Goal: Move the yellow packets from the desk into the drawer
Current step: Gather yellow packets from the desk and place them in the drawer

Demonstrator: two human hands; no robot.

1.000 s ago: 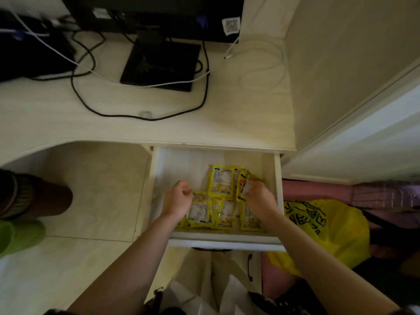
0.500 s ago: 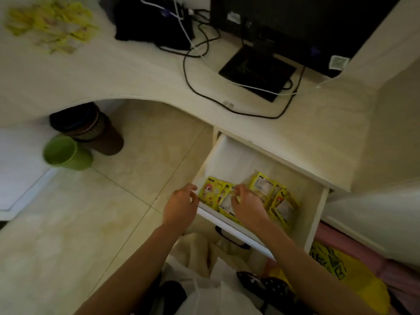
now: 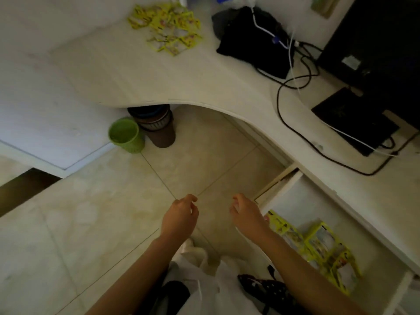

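Note:
A pile of yellow packets point(image 3: 167, 28) lies on the far left part of the pale desk point(image 3: 141, 73). Several more yellow packets point(image 3: 318, 248) lie flat in the open white drawer point(image 3: 295, 196) at the lower right. My left hand point(image 3: 180, 215) hangs over the floor tiles, left of the drawer, fingers loosely curled and holding nothing. My right hand point(image 3: 246, 213) is just outside the drawer's left corner, also empty with fingers apart. Both forearms reach in from the bottom edge.
A green bin point(image 3: 126, 135) and a brown bin point(image 3: 159, 128) stand on the floor under the desk's curve. A black bag point(image 3: 252, 39), a monitor point(image 3: 372, 46) on its stand, and black and white cables point(image 3: 293, 83) crowd the desk's right side. White cloth point(image 3: 204, 269) lies below my arms.
Both hands have left the drawer and swung left over the floor, empty. The view has turned left, bringing the packet pile on the desk into sight.

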